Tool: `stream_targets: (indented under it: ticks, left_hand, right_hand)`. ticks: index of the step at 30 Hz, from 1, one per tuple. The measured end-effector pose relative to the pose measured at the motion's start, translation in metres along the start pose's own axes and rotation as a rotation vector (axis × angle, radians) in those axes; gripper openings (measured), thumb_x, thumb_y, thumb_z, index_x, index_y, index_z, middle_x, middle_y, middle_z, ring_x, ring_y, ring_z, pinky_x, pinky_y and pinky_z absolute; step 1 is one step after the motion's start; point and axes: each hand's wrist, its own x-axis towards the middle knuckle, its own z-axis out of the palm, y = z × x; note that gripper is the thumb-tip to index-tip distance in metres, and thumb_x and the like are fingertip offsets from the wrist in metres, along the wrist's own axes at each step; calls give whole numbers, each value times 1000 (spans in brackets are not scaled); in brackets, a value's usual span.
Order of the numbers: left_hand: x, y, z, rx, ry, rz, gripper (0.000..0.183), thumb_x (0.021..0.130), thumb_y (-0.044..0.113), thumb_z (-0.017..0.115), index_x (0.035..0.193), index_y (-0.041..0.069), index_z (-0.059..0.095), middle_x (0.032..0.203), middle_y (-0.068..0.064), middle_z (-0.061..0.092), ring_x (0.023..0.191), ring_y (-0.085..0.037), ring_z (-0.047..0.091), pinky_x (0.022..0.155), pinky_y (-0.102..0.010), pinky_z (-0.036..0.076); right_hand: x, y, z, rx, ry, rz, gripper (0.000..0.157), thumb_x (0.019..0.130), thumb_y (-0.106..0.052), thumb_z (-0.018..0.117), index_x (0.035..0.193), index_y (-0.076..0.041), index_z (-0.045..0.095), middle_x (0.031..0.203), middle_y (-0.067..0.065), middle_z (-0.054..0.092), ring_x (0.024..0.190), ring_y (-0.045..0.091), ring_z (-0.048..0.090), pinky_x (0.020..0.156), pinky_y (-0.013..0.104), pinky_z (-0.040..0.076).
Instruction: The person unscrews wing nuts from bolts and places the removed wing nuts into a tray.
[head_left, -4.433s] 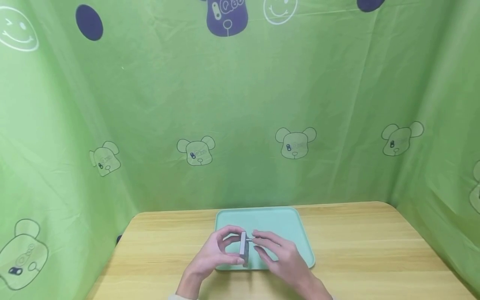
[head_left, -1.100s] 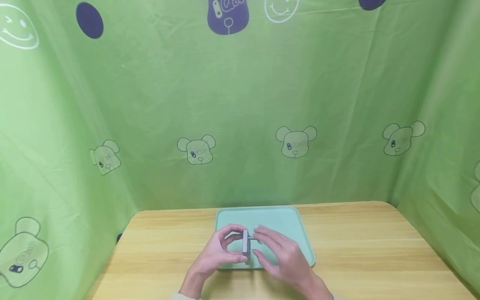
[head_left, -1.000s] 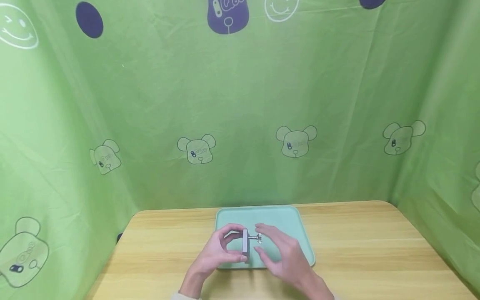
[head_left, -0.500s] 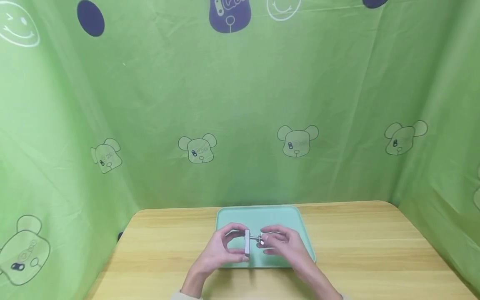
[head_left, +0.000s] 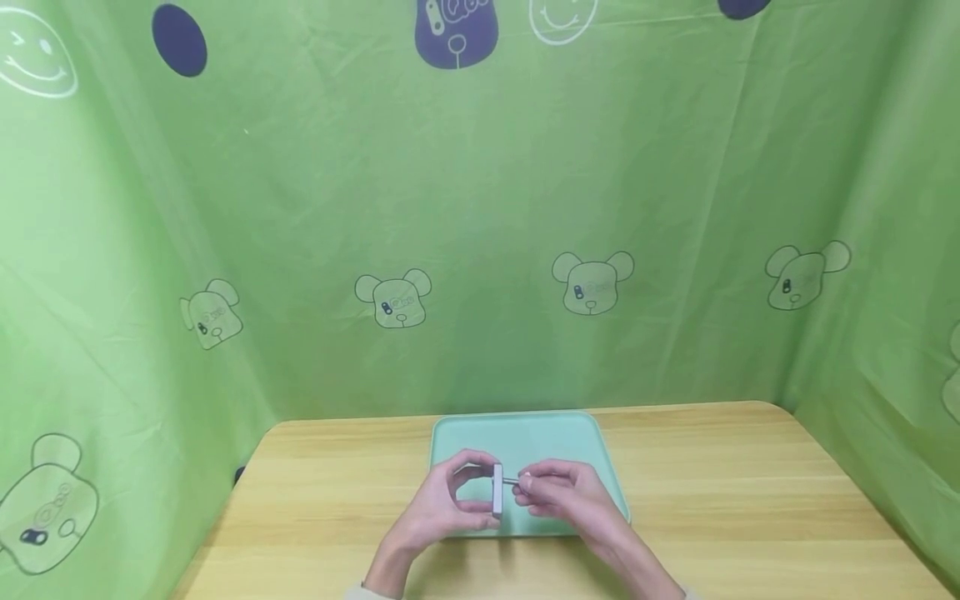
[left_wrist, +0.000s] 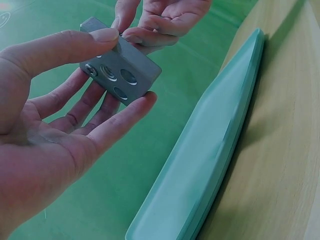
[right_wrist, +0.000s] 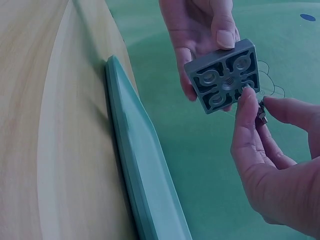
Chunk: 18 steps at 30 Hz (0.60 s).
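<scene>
In the head view my left hand point(head_left: 438, 504) holds a grey square metal block point(head_left: 497, 492) on edge, thumb below and fingers above. The right wrist view shows the block's recessed face point(right_wrist: 227, 82), with ringed holes. Its other face, with round holes and a bolt head point(left_wrist: 91, 70) in a corner hole, appears in the left wrist view. A thin metal shaft point(head_left: 511, 481) sticks out from the block to the right. At its outer end, thumb and fingers of my right hand point(head_left: 566, 493) pinch a small shiny wing-shaped nut point(right_wrist: 261, 114), partly hidden by the fingertips.
Below both hands a mint-green tray point(head_left: 525, 429) lies on the wooden table point(head_left: 720, 483). Green cloth point(head_left: 480, 350) printed with bear faces hangs behind the table and along both sides.
About a second ago my right fingers were spread away from the shaft's end, baring the shiny nut; they now pinch it. The left hand keeps its hold on the block, slightly turned.
</scene>
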Motion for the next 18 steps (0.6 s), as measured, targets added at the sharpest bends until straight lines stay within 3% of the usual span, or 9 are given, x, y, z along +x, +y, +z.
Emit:
stream_targets:
  ticks: [4, 9, 14, 18]
  left_hand:
    - [0, -1, 0, -5, -1, -2, 66, 72, -11, 82, 132, 2, 57, 140, -18, 50, 133, -42, 52, 96, -47, 61]
    - [-1, -1, -1, -12, -3, -12, 66, 73, -9, 82, 133, -1, 56, 139, -16, 52, 130, -38, 55, 96, -47, 61]
    - [-2, -1, -3, -58, -1, -31, 67, 73, -9, 81, 135, 0, 56, 141, -18, 50, 130, -39, 56, 96, -49, 61]
    - [-2, -1, -4, -92, 1, -29, 67, 74, -10, 81, 135, -1, 55, 142, -20, 49, 131, -41, 54, 97, -51, 60]
  right_hand:
    - [0, 0, 1, -38, 9, -31, 35, 91, -13, 76, 116, 10, 67, 104, 20, 75, 94, 27, 74, 87, 43, 65]
    - [-3, -1, 4, -151, 7, -169, 32, 92, -9, 75, 113, 13, 66, 103, 26, 73, 90, 26, 74, 80, 41, 67]
    - [-3, 1, 9, -294, 52, -362, 20, 89, -6, 77, 106, 4, 71, 99, 18, 75, 87, 23, 75, 76, 34, 67]
    - [0, 7, 11, -432, 94, -596, 19, 84, 3, 79, 100, -6, 74, 96, 5, 77, 85, 16, 74, 70, 31, 67]
